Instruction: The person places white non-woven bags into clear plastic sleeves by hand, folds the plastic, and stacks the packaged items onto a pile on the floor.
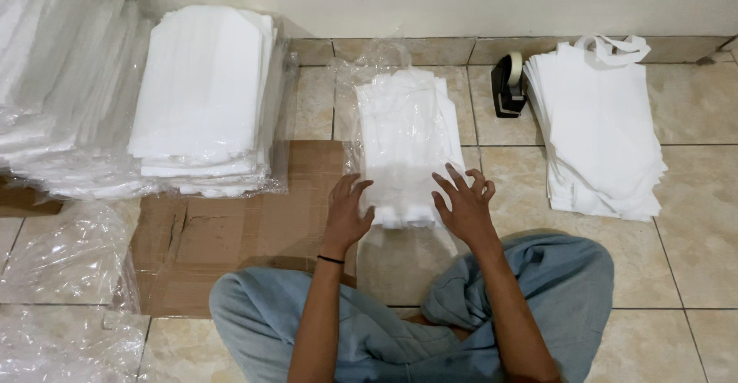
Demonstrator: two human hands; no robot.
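A stack of white bags inside a clear plastic sleeve (pixel 406 141) lies on the tiled floor in front of me. My left hand (pixel 347 210) rests with spread fingers on the sleeve's near left corner. My right hand (pixel 463 202) presses flat on its near right corner, fingers apart. Neither hand grips anything. I sit cross-legged in light blue trousers, knees on either side of the near edge.
A loose pile of white handled bags (pixel 598 133) lies at the right, a black tape dispenser (pixel 507 83) beside it. Wrapped white stacks (pixel 204 98) sit at the left on flattened cardboard (pixel 231 237). Crumpled clear plastic (pixel 61 275) lies near left. A wall runs behind.
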